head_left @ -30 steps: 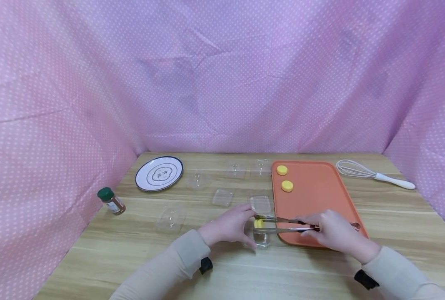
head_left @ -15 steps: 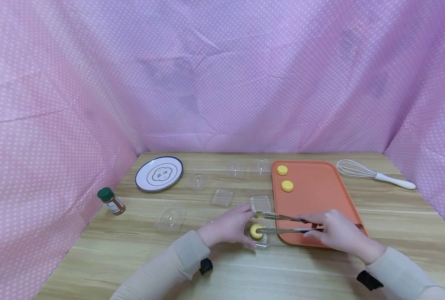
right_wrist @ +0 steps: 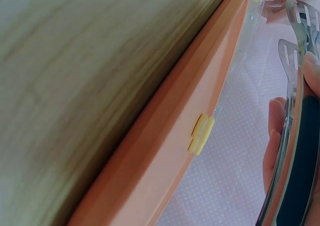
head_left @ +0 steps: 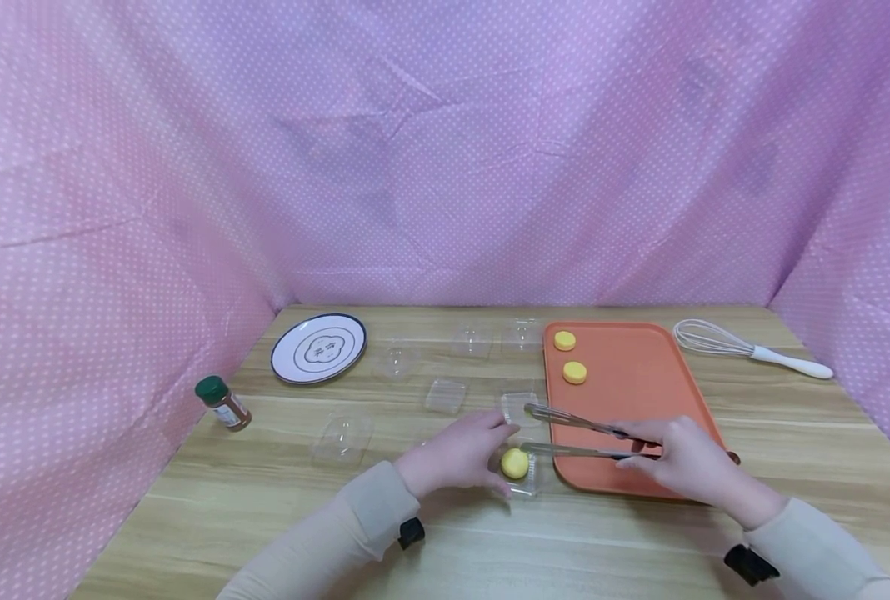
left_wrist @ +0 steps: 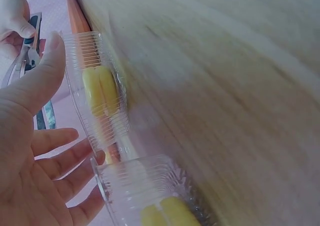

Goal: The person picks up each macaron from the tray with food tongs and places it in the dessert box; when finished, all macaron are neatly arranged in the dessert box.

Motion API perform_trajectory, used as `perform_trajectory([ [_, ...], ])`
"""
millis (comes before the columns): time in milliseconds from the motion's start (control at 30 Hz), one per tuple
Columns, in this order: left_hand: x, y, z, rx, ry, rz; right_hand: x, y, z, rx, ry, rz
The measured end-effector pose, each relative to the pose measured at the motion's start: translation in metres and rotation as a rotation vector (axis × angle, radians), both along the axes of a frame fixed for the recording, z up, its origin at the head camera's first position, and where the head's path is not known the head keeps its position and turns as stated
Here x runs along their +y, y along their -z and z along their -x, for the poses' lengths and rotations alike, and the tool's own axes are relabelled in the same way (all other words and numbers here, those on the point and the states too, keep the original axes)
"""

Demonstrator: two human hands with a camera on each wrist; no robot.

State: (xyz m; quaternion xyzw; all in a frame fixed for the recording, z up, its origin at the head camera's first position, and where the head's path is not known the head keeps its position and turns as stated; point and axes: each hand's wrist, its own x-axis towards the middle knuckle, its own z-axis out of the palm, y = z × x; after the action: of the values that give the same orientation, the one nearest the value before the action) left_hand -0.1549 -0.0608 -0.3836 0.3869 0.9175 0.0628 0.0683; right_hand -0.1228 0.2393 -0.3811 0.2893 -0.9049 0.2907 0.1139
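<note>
My right hand grips metal tongs, whose arms stand spread with nothing between them. Their tips reach left past the tray's edge, one close beside a yellow macaron. That macaron lies in a small clear plastic container with a ribbed wall. My left hand lies loosely around the container's left side, thumb at the near end and fingers at the far end. In the left wrist view, the thumb overlaps the rim. Lower in that view, a second clear container holds another macaron.
Two more macarons sit on the orange tray at right. Clear container bases and domed lids are spread around the middle. A plate and a green-capped spice jar stand left; a whisk lies right.
The tongs have spread and let go of the macaron, which now lies flat in the container. My right hand has drawn back slightly to the right; my left hand has hardly moved.
</note>
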Motion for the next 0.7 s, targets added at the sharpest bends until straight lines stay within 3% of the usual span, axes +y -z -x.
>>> perform_trajectory([
  [367,-0.002,-0.007,0.0,0.015,0.042,-0.019,0.004,-0.002,-0.002,0.007,0.028,0.005],
  [567,-0.003,-0.015,0.007,-0.028,-0.019,-0.04,0.006,-0.003,-0.002,0.011,0.042,0.018],
  [700,-0.003,-0.022,0.015,-0.003,-0.05,-0.052,0.007,-0.003,-0.002,0.003,0.062,0.012],
])
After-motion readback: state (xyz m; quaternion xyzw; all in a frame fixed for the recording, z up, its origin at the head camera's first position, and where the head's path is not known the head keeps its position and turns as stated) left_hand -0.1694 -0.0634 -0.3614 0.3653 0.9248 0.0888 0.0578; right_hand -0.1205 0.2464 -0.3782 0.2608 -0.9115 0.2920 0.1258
